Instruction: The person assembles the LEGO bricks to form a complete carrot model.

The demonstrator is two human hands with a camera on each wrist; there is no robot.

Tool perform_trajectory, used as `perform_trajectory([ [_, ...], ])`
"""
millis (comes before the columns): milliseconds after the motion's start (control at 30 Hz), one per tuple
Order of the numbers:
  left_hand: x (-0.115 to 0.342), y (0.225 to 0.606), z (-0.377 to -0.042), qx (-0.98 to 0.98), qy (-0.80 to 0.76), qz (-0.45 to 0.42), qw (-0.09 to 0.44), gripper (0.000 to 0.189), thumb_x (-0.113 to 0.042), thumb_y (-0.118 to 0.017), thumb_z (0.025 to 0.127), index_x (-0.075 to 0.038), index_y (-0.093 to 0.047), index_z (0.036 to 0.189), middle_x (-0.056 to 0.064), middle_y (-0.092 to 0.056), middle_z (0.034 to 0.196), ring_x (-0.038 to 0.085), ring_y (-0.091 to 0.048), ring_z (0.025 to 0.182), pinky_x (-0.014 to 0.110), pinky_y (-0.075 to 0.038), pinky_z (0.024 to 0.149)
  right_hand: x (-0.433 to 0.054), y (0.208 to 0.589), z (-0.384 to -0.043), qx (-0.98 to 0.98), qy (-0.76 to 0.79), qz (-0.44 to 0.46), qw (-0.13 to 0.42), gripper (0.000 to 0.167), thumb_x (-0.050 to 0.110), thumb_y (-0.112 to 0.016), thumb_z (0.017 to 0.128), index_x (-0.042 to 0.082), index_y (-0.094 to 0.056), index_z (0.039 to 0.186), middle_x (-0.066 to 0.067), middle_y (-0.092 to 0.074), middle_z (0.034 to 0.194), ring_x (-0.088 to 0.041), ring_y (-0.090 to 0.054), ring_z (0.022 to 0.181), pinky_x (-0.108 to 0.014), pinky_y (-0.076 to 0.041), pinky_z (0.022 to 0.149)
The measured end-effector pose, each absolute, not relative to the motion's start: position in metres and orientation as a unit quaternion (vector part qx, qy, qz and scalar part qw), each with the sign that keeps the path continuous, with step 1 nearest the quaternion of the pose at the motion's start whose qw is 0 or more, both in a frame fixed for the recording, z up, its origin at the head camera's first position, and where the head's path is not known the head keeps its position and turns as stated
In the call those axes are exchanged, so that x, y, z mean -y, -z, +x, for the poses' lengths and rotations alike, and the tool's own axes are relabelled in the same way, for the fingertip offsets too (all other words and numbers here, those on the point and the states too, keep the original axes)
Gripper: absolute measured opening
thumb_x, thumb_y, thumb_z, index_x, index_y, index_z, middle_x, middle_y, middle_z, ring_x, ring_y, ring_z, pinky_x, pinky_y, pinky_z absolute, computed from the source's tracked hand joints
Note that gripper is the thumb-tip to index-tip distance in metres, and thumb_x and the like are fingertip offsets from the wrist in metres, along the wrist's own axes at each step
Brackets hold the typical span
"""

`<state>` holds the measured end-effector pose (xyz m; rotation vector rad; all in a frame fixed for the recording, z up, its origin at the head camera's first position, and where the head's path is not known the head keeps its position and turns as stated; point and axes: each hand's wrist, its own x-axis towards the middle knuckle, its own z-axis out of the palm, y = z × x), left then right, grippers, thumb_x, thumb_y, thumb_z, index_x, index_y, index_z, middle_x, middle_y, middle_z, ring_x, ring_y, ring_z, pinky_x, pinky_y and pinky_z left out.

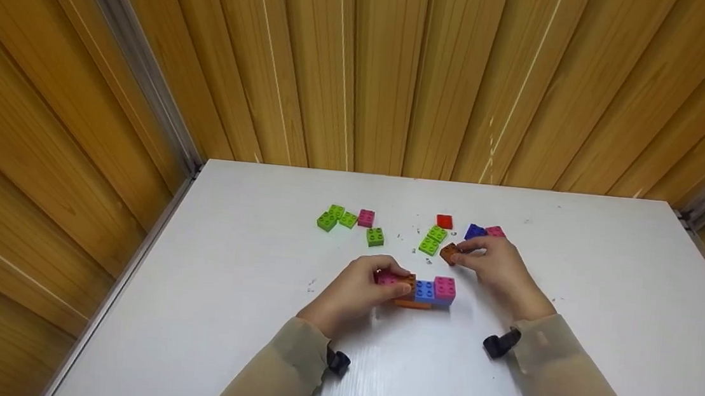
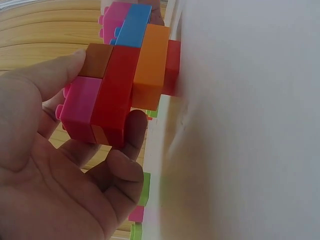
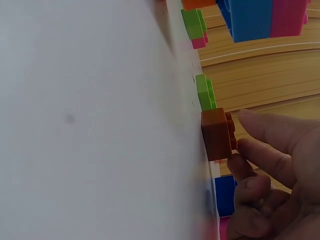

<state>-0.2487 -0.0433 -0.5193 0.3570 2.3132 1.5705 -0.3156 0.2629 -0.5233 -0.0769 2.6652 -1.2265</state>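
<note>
My left hand (image 1: 369, 289) grips a stack of toy building bricks (image 2: 120, 85), thumb on its near side and fingers behind. Pink (image 2: 82, 105) and brown bricks (image 2: 96, 60) top a long red brick (image 2: 117, 90). A blue brick (image 2: 133, 25) carries another pink brick (image 1: 445, 287); an orange brick (image 2: 150, 65) lies beneath, over a lower red brick (image 2: 172, 65). At the right, a loose brown brick (image 3: 216, 134) sits studs up. My right hand (image 1: 496, 265) reaches to it, thumb and forefinger apart, their tips right at its studs.
Beyond the hands on the white table (image 1: 227, 244) are loose bricks: several green ones (image 1: 327, 221) with a pink one (image 1: 366, 218) at left, green (image 1: 429, 245) and red ones (image 1: 445, 221) in the middle, blue (image 1: 474, 231) and pink (image 1: 495, 231) at right. Wood-look panels (image 1: 386, 73) stand behind.
</note>
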Motion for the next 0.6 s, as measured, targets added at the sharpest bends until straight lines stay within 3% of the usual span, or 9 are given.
perform_trajectory([
  [200,0.0434,0.5183,-0.2479,-0.808,-0.553,0.124,0.160,0.015,-0.032,-0.086,0.103,-0.036,-0.084,0.117,-0.014,-0.080,0.124,0.013,-0.067,0.123,0.047,-0.051,0.122,-0.2622,0.5252,-0.3148,-0.911,0.402,-0.017,0.093,0.040,0.034,-0.088,0.100,0.007,-0.081,0.128,-0.020,-0.077,0.134,-0.029,-0.062,0.111,-0.031,-0.052,0.083],
  [333,0.0434,0.5172,-0.2481,-0.811,-0.549,0.120,0.162,0.015,-0.034,-0.086,0.103,-0.037,-0.084,0.117,-0.013,-0.079,0.123,0.014,-0.067,0.119,0.045,-0.053,0.116,-0.2618,0.5240,-0.3141,-0.907,0.409,-0.010,0.096,0.037,0.033,-0.087,0.101,0.006,-0.080,0.127,-0.019,-0.077,0.129,-0.027,-0.063,0.103,-0.031,-0.054,0.079],
  [500,0.0432,0.5176,-0.2484,-0.811,-0.548,0.121,0.163,0.015,-0.035,-0.086,0.103,-0.036,-0.083,0.117,-0.012,-0.079,0.122,0.016,-0.067,0.115,0.040,-0.055,0.107,-0.2611,0.5232,-0.3126,-0.911,0.400,-0.006,0.099,0.045,0.045,-0.089,0.098,0.008,-0.080,0.124,-0.017,-0.077,0.129,-0.027,-0.062,0.103,-0.032,-0.053,0.081],
  [600,0.0430,0.5179,-0.2480,-0.812,-0.548,0.127,0.156,0.015,-0.032,-0.086,0.103,-0.034,-0.084,0.118,-0.012,-0.079,0.123,0.014,-0.067,0.117,0.040,-0.054,0.110,-0.2607,0.5229,-0.3121,-0.915,0.394,-0.008,0.092,0.047,0.046,-0.091,0.096,0.009,-0.081,0.121,-0.017,-0.078,0.130,-0.028,-0.062,0.109,-0.033,-0.052,0.083],
])
